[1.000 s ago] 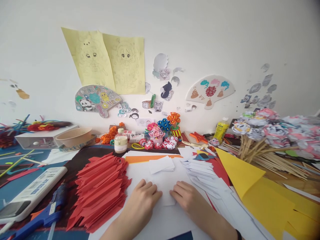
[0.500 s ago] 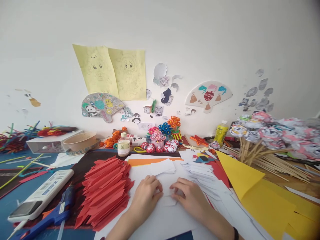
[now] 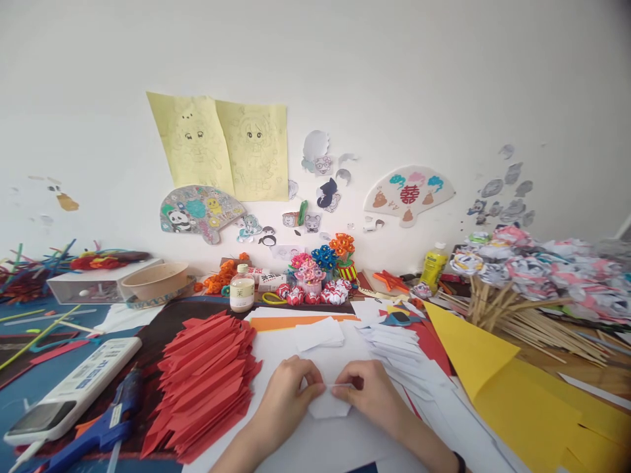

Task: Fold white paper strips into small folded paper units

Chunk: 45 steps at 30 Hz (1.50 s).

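A small white paper piece (image 3: pixel 329 406) lies between my hands over the white sheets (image 3: pixel 296 447). My left hand (image 3: pixel 294 387) pinches its upper left edge between thumb and fingers. At the upper right edge, the thumb and fingers of my right hand (image 3: pixel 362 387) close on the same piece. Just beyond my hands rests a short stack of white paper slips (image 3: pixel 320 333). Folded white strips (image 3: pixel 394 348) spread to the right of my right hand. Left of my left hand stands a large heap of folded red paper strips (image 3: pixel 204 381).
A blue glue gun (image 3: pixel 111 420) and a white power strip (image 3: pixel 79 387) lie at left. Yellow sheets (image 3: pixel 527 401) cover the right side. Behind are a small bottle (image 3: pixel 242 289), craft flowers (image 3: pixel 323 263), a yellow-green bottle (image 3: pixel 434 266) and paper roses on sticks (image 3: pixel 532 263).
My fingers have closed on the small white paper piece, and its lower edge now shows raised nearer me. Both hands have moved slightly down in the view.
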Each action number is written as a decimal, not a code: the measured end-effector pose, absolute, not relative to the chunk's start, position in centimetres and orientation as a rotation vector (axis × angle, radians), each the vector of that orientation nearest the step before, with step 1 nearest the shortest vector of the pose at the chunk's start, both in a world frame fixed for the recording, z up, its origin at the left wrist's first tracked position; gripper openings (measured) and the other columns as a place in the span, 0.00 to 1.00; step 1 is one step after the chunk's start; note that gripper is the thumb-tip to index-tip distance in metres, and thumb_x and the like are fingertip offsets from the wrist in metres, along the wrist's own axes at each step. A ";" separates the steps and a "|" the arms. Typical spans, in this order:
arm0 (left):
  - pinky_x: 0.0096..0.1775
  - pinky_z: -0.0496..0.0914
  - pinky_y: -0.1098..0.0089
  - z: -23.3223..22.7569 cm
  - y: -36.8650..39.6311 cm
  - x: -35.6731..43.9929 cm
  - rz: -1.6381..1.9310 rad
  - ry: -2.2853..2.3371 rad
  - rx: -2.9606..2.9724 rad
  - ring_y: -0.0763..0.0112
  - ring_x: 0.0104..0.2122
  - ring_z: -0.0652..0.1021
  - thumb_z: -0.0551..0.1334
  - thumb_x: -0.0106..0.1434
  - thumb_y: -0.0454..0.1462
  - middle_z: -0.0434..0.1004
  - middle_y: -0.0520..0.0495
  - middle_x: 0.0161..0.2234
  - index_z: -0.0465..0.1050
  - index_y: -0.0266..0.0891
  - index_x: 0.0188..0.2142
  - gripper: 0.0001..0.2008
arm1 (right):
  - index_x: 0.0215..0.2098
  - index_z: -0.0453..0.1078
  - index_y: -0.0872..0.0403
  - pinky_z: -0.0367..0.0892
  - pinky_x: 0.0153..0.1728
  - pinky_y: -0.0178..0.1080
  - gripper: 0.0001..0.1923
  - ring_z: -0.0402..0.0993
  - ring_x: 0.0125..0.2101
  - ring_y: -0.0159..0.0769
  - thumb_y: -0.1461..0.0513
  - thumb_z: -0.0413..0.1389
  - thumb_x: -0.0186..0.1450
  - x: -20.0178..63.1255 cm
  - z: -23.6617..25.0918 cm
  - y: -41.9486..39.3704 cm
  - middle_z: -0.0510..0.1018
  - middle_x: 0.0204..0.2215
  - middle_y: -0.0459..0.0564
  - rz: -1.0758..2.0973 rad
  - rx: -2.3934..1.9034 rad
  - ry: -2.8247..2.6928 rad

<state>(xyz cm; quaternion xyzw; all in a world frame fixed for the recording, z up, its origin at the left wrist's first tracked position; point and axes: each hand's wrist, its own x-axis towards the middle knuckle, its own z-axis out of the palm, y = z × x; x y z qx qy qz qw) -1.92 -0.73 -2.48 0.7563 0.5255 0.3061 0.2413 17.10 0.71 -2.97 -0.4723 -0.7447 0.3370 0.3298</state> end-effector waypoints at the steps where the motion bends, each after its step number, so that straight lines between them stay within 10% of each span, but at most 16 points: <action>1: 0.35 0.61 0.71 -2.3 -0.8 -2.0 0.845 1.435 2.062 0.69 0.30 0.71 0.61 0.56 0.34 0.74 0.52 0.28 0.73 0.41 0.28 0.03 | 0.25 0.77 0.55 0.61 0.26 0.33 0.04 0.69 0.24 0.33 0.63 0.60 0.55 17.2 -2.9 0.8 0.79 0.22 0.46 0.898 -1.215 -1.940; 39: 0.33 0.62 0.72 -1.1 -1.0 -2.2 0.864 1.407 2.000 0.71 0.28 0.70 0.62 0.55 0.37 0.76 0.52 0.26 0.76 0.40 0.26 0.05 | 0.26 0.77 0.57 0.60 0.24 0.32 0.14 0.66 0.23 0.31 0.54 0.60 0.57 17.6 -3.1 0.8 0.75 0.22 0.47 1.060 -1.021 -2.007; 45: 0.33 0.63 0.72 -0.7 -0.7 -2.5 1.011 1.320 1.922 0.70 0.29 0.69 0.56 0.62 0.46 0.75 0.50 0.31 0.72 0.41 0.43 0.15 | 0.25 0.76 0.57 0.59 0.25 0.33 0.20 0.64 0.22 0.31 0.47 0.60 0.56 18.1 -2.7 1.4 0.73 0.20 0.47 1.047 -1.031 -1.852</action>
